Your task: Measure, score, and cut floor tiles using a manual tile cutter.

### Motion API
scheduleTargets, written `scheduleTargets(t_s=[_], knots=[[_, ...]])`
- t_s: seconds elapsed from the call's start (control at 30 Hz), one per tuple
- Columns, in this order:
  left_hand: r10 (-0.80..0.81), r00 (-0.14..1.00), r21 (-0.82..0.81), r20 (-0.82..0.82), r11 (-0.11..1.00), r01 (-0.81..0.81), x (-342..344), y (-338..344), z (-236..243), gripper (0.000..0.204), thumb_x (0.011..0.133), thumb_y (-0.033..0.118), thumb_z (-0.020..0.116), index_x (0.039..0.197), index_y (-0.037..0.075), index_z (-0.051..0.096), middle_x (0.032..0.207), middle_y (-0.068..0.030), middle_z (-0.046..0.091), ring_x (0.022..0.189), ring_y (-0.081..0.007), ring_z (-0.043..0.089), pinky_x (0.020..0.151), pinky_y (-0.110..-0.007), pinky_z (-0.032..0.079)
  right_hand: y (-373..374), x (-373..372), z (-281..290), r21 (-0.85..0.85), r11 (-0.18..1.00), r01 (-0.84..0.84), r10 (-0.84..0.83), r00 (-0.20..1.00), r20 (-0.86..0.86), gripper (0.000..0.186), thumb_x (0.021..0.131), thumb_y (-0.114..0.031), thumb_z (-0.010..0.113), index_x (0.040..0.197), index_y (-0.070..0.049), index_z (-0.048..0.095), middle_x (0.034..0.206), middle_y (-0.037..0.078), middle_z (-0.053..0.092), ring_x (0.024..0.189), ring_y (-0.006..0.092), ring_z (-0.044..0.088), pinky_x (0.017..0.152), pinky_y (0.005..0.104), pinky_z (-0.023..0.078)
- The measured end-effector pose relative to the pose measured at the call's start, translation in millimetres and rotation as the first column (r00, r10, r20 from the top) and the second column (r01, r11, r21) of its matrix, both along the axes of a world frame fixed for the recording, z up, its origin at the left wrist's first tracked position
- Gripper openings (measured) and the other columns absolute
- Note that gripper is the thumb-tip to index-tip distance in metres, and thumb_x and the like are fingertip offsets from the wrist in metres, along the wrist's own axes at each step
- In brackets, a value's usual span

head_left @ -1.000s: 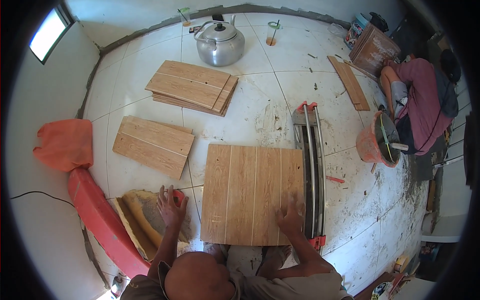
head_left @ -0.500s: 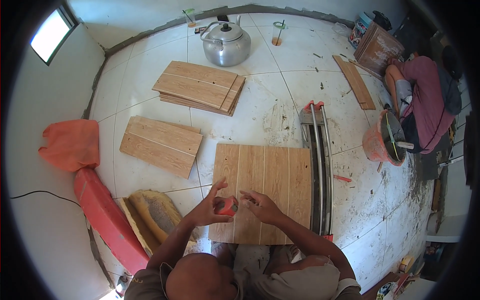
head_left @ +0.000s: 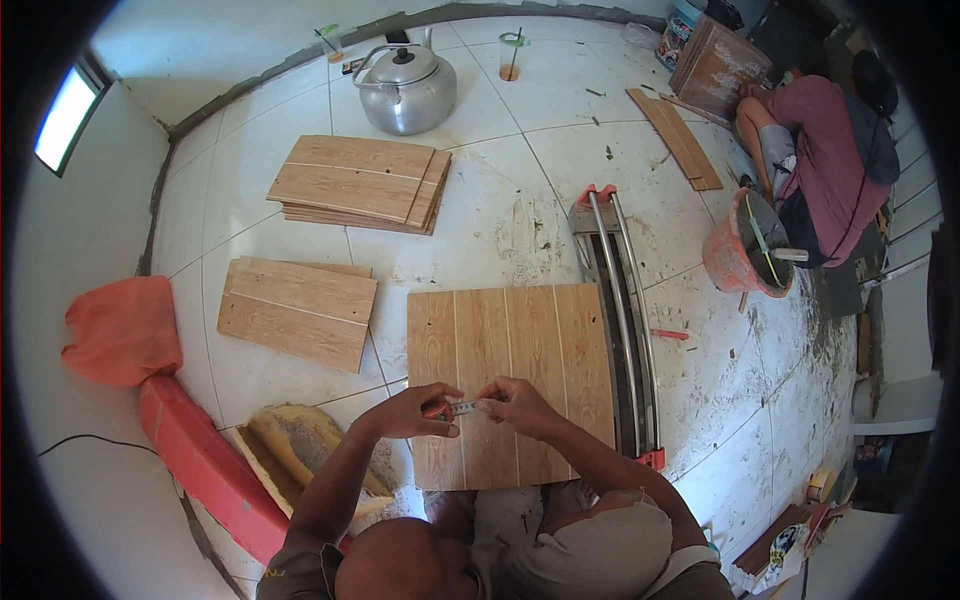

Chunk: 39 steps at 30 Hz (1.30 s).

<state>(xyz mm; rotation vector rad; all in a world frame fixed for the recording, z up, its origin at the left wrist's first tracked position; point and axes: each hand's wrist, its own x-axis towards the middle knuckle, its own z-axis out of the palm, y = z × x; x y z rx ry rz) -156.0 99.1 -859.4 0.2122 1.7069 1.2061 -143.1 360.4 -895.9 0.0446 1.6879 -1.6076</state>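
My left hand (head_left: 408,411) is closed around a small red tape measure (head_left: 433,411), mostly hidden by the fingers. A short length of its pale blade (head_left: 463,408) is drawn out to the right. The fingers of my right hand (head_left: 517,406) pinch the blade's end. Both hands are above a square wood-look tile (head_left: 535,345) with lengthwise strips, in front of my knees. Along the tile's right side stands a manual tile cutter (head_left: 622,330) with two metal rails and red ends.
Wood-look tiles are stacked at the far left (head_left: 350,175), with more nearer (head_left: 295,305). A kettle (head_left: 408,95) stands at the back. On the right, a co-worker (head_left: 820,160) crouches by a mortar bucket (head_left: 735,250). A red case (head_left: 205,465) lies left of a yellow foam-like piece (head_left: 290,440).
My right hand has taken hold of the blade's end and pulled a short length out. My left hand has turned with the tape measure. The whole view has shifted slightly.
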Motion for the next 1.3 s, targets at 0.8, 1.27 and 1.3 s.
scheduleTargets(t_s=[0.8, 1.27, 1.3], knots=[[0.778, 0.467, -0.184, -0.420, 0.430, -0.884, 80, 35, -108, 0.060, 0.102, 0.052, 0.048, 0.090, -0.006, 0.060, 0.076, -0.0073, 0.060, 0.070, -0.0152, 0.051, 0.063, -0.035, 0.045, 259, 62, -6, 0.377, 0.676, 0.634, -0.693, 0.721, 0.030, 0.052, 0.100, -0.048, 0.056, 0.105, 0.002, 0.064, 0.089, 0.010, 0.071, 0.072, 0.0156, 0.066, 0.067, 0.0302, 0.053], [0.743, 0.493, -0.115, -0.452, 0.500, -0.859, 2, 93, -121, 0.068, 0.103, 0.055, 0.040, 0.082, -0.007, 0.060, 0.072, -0.0080, 0.059, 0.070, -0.0154, 0.050, 0.065, -0.037, 0.044, 301, 44, -36, 0.443, 0.528, 0.725, -0.645, 0.681, -0.346, 0.048, 0.098, -0.047, 0.060, 0.101, 0.001, 0.068, 0.083, 0.007, 0.069, 0.075, 0.0141, 0.063, 0.071, 0.0314, 0.050], [0.742, 0.493, -0.118, -0.455, 0.499, -0.859, -2, 104, -119, 0.068, 0.103, 0.055, 0.040, 0.082, -0.007, 0.060, 0.072, -0.0080, 0.059, 0.070, -0.0154, 0.050, 0.065, -0.037, 0.044, 299, 41, -37, 0.452, 0.521, 0.724, -0.624, 0.685, -0.377, 0.047, 0.098, -0.046, 0.061, 0.101, 0.001, 0.068, 0.084, 0.007, 0.070, 0.076, 0.0144, 0.062, 0.072, 0.0317, 0.049]])
